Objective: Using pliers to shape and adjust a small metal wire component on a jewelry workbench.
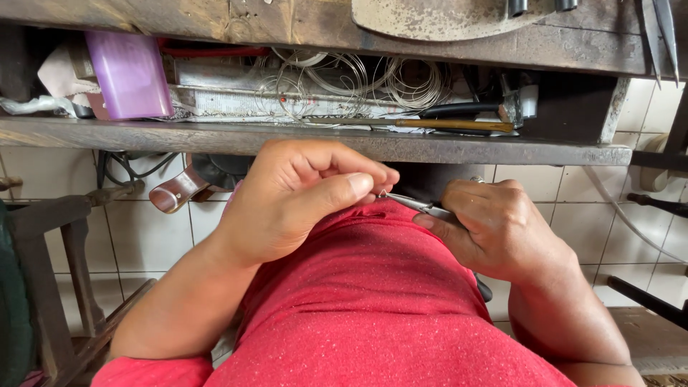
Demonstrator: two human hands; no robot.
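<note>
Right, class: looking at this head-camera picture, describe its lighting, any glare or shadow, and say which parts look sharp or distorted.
In the head view, soft even daylight falls on both hands, the left hand and the right hand holding pliers; these are sharp. The shelf casts shadow beneath; the wire coils glint slightly. The wide lens stretches the red shirt at the bottom edge.

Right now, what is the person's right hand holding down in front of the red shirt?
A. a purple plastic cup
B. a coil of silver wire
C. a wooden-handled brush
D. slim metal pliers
D: the right hand grips slim metal pliers, whose tips point at the pinched fingers of the left hand; the purple plastic cup and the coils of silver wire lie untouched on the wooden shelf.
</note>
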